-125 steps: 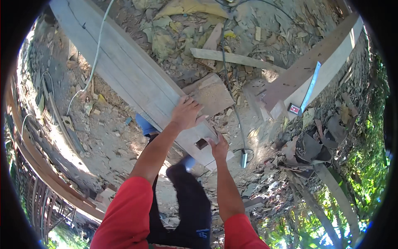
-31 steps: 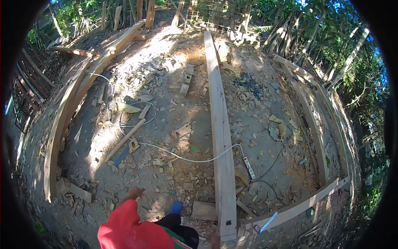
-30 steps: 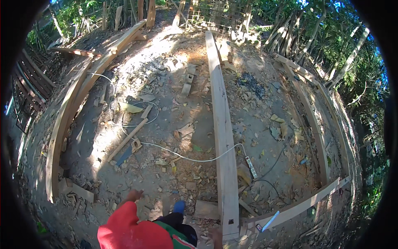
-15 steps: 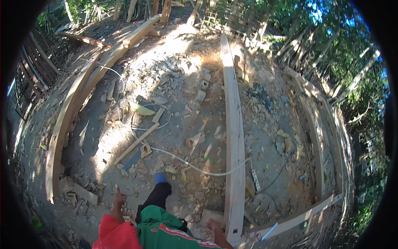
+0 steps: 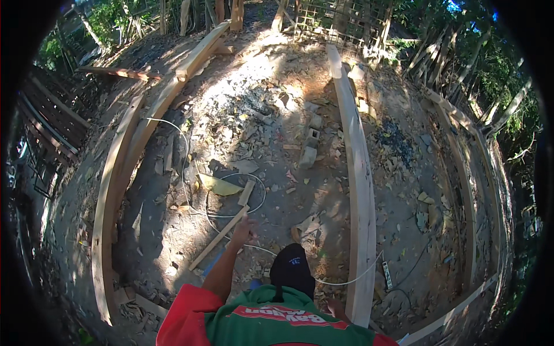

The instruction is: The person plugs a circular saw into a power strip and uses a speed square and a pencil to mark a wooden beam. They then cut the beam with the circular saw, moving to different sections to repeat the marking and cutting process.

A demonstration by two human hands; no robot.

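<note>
My left hand point(image 5: 244, 229) reaches forward over the ground, near the upper end of a thin wooden stick point(image 5: 216, 241). Its fingers look loosely apart, and nothing shows in them. Low by my right side, my right hand point(image 5: 336, 307) is partly hidden and dim, close to a long squared timber beam point(image 5: 359, 173); how its fingers are held is unclear. Beyond my left hand a white cable point(image 5: 264, 193) lies in a loop around a short wood piece point(image 5: 247, 192) and a yellowish curved piece point(image 5: 219, 184). Part of a blue flat thing point(image 5: 211, 264) shows beside my left forearm.
More long beams lie at the left point(image 5: 118, 196) and right point(image 5: 461, 173). Hollow blocks point(image 5: 311, 137) sit in a row ahead. The cable crosses the middle beam toward a white power strip point(image 5: 387, 275). Wood scraps and leaves litter the ground; a lattice fence point(image 5: 329, 26) stands behind.
My left hand has swung forward and up from beside my leg. The view has shifted, so the beams and cable appear farther right. My right hand now shows less, near the lower edge.
</note>
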